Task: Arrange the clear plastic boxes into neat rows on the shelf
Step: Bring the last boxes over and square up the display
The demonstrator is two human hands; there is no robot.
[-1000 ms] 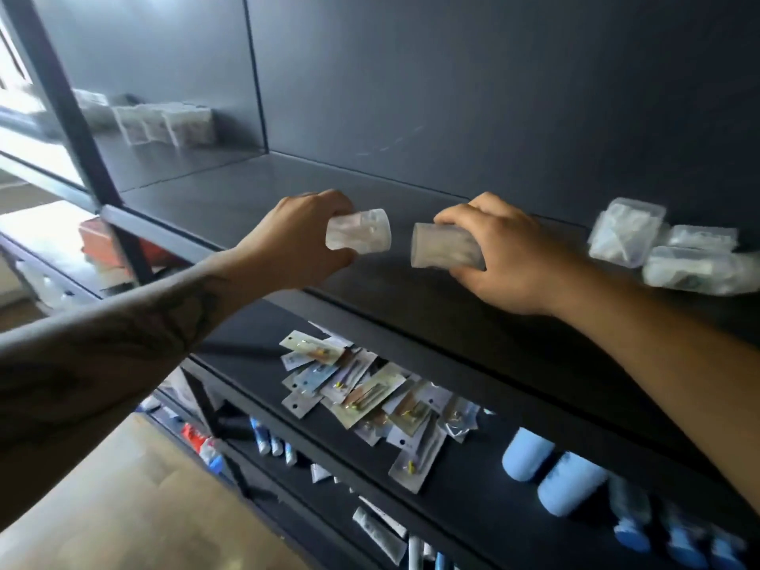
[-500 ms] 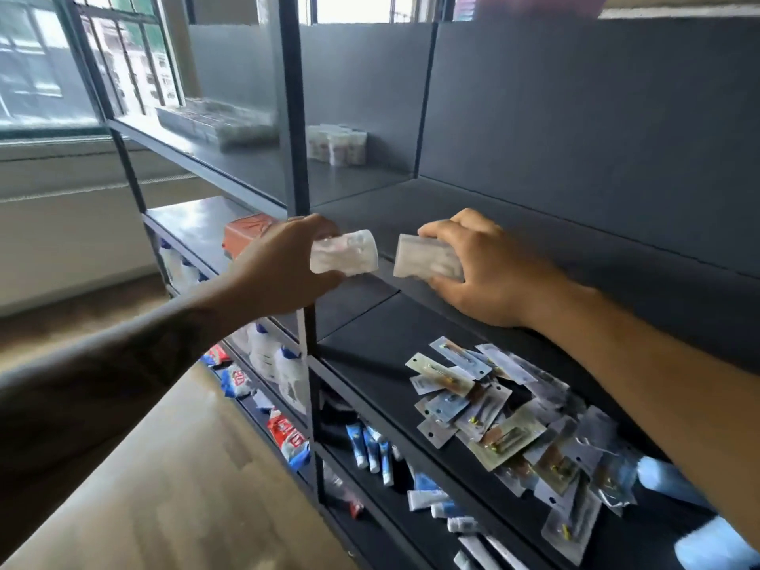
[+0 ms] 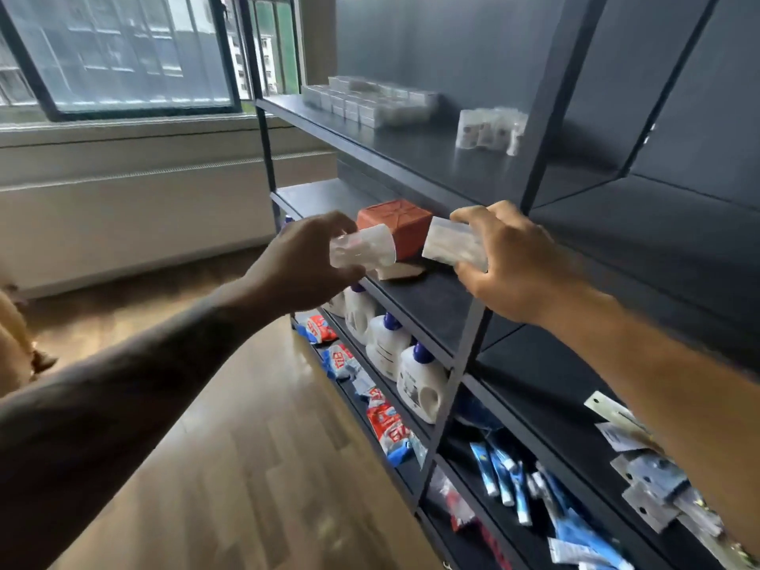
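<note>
Right now each hand carries one clear plastic box in the air in front of the dark shelf unit (image 3: pixel 411 158). The left hand (image 3: pixel 304 261) has its fingers curled round the left box (image 3: pixel 362 250); the box sticks out to the right past the fingertips, thumb above and fingers beneath. The right hand (image 3: pixel 518 265) pinches the right box (image 3: pixel 450 244), which juts out to the left, with the thumb under it and the curled fingers over its top. Both boxes are close together but apart, with an orange-red box (image 3: pixel 397 226) on the middle shelf showing between them.

On the upper shelf sit rows of clear boxes (image 3: pixel 362 102) and, to their right, a small cluster of clear boxes (image 3: pixel 489 131). Lower shelves hold white detergent bottles (image 3: pixel 415 376), red-and-blue pouches (image 3: pixel 386 425), blue tubes (image 3: pixel 501 475) and flat packets (image 3: pixel 645 483). Beyond are a wooden floor (image 3: pixel 246 446) and a large window (image 3: pixel 123 51).
</note>
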